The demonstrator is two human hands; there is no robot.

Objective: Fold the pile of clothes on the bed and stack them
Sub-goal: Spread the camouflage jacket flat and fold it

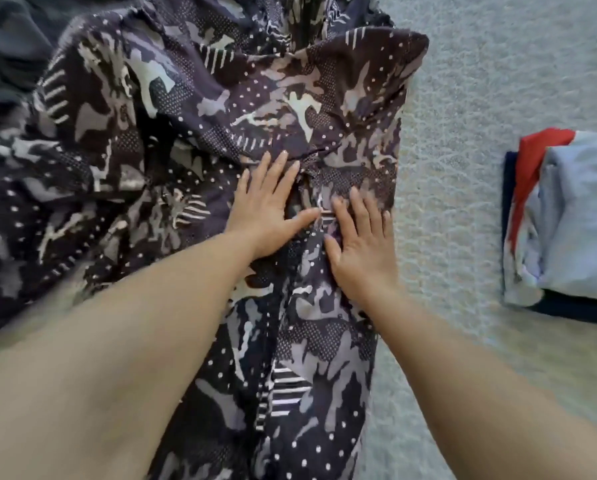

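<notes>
The patterned garment [193, 140] runs off the top, left and bottom edges, so its full shape cannot be told. The dark cloth [9, 46] at upper left is blurred and partly covered. The folded stack [567, 223] is cut by the right edge.

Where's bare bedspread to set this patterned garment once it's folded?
Free: the bedspread strip between the patterned garment and the folded stack, plus the patch beyond the stack. Crowded: the left side, covered by the garment and a dark cloth.
</notes>
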